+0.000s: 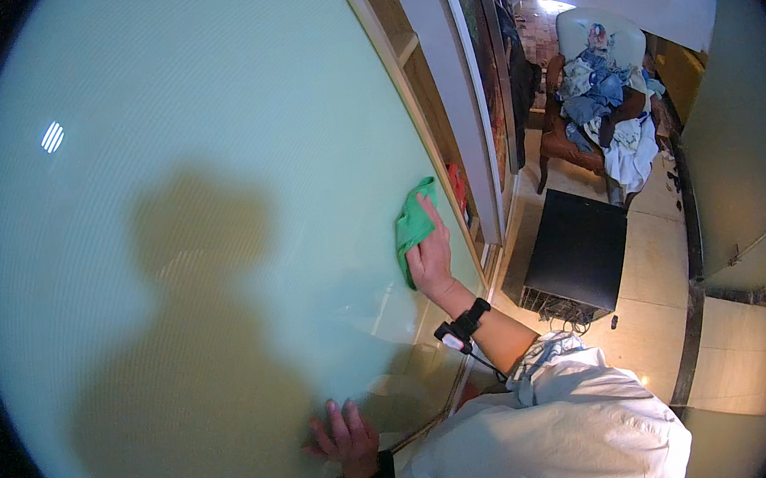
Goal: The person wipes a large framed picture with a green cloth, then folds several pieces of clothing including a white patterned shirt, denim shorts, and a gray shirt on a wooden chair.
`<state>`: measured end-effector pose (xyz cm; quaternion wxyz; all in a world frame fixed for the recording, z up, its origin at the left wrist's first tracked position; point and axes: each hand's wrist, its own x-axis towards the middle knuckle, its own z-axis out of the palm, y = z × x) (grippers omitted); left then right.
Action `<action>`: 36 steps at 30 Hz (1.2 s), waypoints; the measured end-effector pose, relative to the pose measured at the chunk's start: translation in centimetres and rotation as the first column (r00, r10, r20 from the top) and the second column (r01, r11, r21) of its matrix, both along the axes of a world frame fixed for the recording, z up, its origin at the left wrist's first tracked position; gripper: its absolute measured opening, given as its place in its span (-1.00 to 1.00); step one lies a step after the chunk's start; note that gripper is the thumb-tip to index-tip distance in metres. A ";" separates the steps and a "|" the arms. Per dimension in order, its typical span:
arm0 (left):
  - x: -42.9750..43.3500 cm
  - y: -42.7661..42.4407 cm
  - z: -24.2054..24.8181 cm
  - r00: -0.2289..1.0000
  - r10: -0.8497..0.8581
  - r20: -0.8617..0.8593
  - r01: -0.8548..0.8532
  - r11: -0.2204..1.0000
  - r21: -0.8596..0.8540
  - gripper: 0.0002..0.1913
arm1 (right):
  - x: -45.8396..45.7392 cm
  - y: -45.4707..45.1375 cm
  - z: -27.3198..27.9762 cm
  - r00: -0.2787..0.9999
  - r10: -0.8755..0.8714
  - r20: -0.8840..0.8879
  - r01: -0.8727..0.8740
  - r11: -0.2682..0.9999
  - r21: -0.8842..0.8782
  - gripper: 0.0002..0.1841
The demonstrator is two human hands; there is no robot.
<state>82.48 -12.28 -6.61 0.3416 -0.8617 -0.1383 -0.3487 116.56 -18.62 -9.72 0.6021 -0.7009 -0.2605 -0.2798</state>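
A glossy pale-green panel point(324, 196), which looks like a sliding wardrobe door, fills most of the view in front of me. Close to its right edge, my right hand point(431, 255) presses a folded green cloth point(413, 226) flat against the surface. The index finger is stretched over the cloth, and the thumb side rests on it. Lower down, my left hand point(347, 440) holds nothing and has its fingers spread, seemingly touching the panel near its bottom edge. Both wrists carry black straps; the right one has a small device point(458, 336) on it. My shadow falls across the panel.
Beside the panel's edge are open wooden shelves point(407, 46) with a red item low down. A black box-shaped case point(578, 249) with cables stands on the tiled floor point(652, 270). Behind it, a leather-seated armchair point(562, 138) bears heaped clothes point(599, 97). Another pale panel point(738, 160) is at far right.
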 end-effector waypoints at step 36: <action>-0.2 0.6 -0.2 0.998 0.051 -0.042 -0.053 0.998 -0.036 -0.78 | -10.4 -0.7 2.4 0.728 0.440 0.526 -0.336 0.898 -0.286 -0.48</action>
